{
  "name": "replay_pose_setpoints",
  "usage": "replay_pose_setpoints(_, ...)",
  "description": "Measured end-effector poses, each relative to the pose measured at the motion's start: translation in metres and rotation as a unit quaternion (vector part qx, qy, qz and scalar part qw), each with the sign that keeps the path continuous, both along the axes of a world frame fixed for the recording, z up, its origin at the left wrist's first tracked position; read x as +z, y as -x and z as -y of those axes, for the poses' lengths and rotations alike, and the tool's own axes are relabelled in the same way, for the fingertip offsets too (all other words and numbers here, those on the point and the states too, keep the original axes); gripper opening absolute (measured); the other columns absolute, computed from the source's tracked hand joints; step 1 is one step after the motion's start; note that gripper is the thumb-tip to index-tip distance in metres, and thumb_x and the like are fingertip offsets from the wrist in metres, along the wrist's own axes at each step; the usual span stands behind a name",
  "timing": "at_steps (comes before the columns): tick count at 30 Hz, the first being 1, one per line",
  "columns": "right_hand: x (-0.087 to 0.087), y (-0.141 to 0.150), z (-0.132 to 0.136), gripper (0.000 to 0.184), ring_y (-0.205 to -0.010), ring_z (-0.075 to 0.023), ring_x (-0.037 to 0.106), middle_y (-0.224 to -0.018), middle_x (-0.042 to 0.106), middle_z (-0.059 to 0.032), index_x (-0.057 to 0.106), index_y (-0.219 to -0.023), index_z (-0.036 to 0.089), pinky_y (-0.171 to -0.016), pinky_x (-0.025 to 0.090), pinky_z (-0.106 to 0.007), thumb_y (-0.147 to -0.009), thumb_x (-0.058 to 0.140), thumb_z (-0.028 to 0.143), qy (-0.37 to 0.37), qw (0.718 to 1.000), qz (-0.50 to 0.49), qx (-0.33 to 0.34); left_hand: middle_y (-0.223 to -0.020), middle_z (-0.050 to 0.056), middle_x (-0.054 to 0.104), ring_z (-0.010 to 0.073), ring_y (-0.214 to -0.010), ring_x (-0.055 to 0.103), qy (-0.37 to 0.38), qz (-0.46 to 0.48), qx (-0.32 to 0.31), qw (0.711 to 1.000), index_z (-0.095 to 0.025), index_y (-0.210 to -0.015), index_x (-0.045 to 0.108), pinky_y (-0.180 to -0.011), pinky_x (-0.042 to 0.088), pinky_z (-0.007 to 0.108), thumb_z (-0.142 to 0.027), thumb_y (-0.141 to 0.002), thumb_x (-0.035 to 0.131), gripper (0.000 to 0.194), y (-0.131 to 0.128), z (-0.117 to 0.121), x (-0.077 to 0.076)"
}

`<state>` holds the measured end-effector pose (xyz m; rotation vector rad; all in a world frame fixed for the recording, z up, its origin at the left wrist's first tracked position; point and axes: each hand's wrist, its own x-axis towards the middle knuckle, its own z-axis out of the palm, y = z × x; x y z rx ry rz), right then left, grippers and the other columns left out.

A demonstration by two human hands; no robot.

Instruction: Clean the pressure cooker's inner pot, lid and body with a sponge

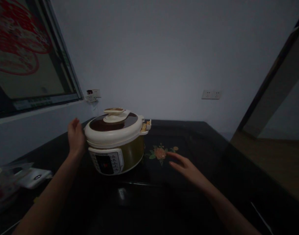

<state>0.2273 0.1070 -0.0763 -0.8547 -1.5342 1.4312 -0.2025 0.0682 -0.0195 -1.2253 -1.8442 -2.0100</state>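
An electric pressure cooker (133, 153) stands on the dark glossy table, its cream lid closed and its control panel facing front left. My left hand (76, 135) is at the cooker's left side, fingers stretched out; whether it touches the rim I cannot tell. To the right of the cooker, my right hand (185, 166) hovers over the table with thumb and fingers apart, holding nothing. Below its fingertips a printed flower (160, 152) decorates the table surface. The cooker's right handle (146, 126) points toward the back right.
At the left edge lie a white device (35, 178) and a cup-like container (1, 189), partly under clear plastic. A thin white cable (262, 217) lies front right. Wall sockets (211, 94) are behind the table (183, 133). A window (29, 49) is at left.
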Motion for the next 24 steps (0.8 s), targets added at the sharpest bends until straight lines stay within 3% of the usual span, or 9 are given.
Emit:
replay_pose_setpoints(2,-0.017,-0.07,0.017,0.046,-0.118,-0.0295,0.057,-0.125,0.064,-0.0076,0.068,-0.111,0.027,-0.104,0.039,-0.051,-0.069,0.071,0.045,-0.066,0.983,0.16,-0.063,-0.145,0.014,0.037,0.0254,-0.135,0.032,-0.029,-0.044,0.035,0.998,-0.011,-0.138,0.039,-0.114,0.021,0.041,-0.029,-0.093,0.041,0.048,-0.028,0.015,0.0)
replay_pose_setpoints(5,-0.054,-0.169,0.038,0.048,-0.109,-0.0328,0.062,-0.118,0.068,-0.0108,0.069,-0.108,0.026,-0.1,0.044,-0.051,-0.067,0.065,0.053,-0.118,0.923,0.302,-0.209,-0.145,0.013,0.038,0.0281,-0.136,0.031,-0.045,-0.266,0.078,0.96,-0.017,-0.138,0.043,-0.114,0.022,0.045,-0.032,-0.089,0.05,0.051,-0.073,0.035,-0.01)
replay_pose_setpoints(7,-0.08,-0.219,0.05,0.05,-0.105,-0.0362,0.064,-0.114,0.069,-0.0141,0.07,-0.103,0.023,-0.096,0.047,-0.054,-0.064,0.064,0.055,-0.137,0.876,0.369,-0.28,-0.147,0.01,0.036,0.0318,-0.138,0.029,-0.017,-0.341,0.074,0.937,-0.024,-0.135,0.048,-0.115,0.015,0.052,-0.034,-0.085,0.056,0.051,-0.098,0.041,-0.023)
replay_pose_setpoints(9,-0.102,-0.247,0.06,0.05,-0.102,-0.0366,0.066,-0.112,0.07,-0.0153,0.07,-0.103,0.023,-0.091,0.051,-0.053,-0.067,0.06,0.056,-0.147,0.84,0.423,-0.305,-0.15,0.006,0.035,0.0351,-0.141,0.024,0.031,-0.379,0.071,0.922,-0.034,-0.133,0.049,-0.116,0.004,0.057,-0.037,-0.081,0.064,0.055,-0.113,0.042,-0.037)
replay_pose_setpoints(12,-0.124,-0.257,0.067,0.055,-0.099,-0.036,0.066,-0.11,0.07,-0.0151,0.068,-0.109,0.022,-0.084,0.054,-0.051,-0.069,0.056,0.058,-0.168,0.81,0.472,-0.305,-0.155,0.003,0.029,0.0371,-0.144,0.015,0.078,-0.391,0.077,0.914,-0.042,-0.137,0.044,-0.114,-0.008,0.059,-0.041,-0.077,0.07,0.066,-0.121,0.037,-0.049)
replay_pose_setpoints(15,-0.134,-0.252,0.063,0.062,-0.099,-0.0353,0.065,-0.114,0.067,-0.0158,0.063,-0.119,0.019,-0.085,0.053,-0.05,-0.071,0.053,0.057,-0.192,0.792,0.501,-0.291,-0.157,0.004,0.024,0.0373,-0.144,0.011,0.096,-0.392,0.072,0.912,-0.041,-0.142,0.037,-0.113,-0.01,0.06,-0.043,-0.076,0.07,0.074,-0.122,0.034,-0.047)
replay_pose_setpoints(20,-0.139,-0.258,0.044,0.068,-0.097,-0.0366,0.063,-0.112,0.065,-0.0196,0.064,-0.118,0.013,-0.085,0.051,-0.05,-0.069,0.055,0.06,-0.194,0.783,0.517,-0.287,-0.155,0.006,0.028,0.0356,-0.144,0.012,0.108,-0.372,0.053,0.921,-0.037,-0.141,0.041,-0.113,-0.007,0.058,-0.044,-0.079,0.067,0.067,-0.125,0.036,-0.038)
replay_pose_setpoints(24,-0.136,-0.264,0.034,0.055,-0.084,-0.0347,0.065,-0.095,0.069,-0.0156,0.071,-0.1,0.019,-0.079,0.051,-0.05,-0.063,0.06,0.058,-0.175,0.791,0.52,-0.271,-0.155,0.008,0.029,0.0352,-0.144,0.012,0.124,-0.371,0.062,0.918,-0.035,-0.139,0.043,-0.113,-0.006,0.059,-0.047,-0.079,0.066,0.065,-0.123,0.034,-0.037)
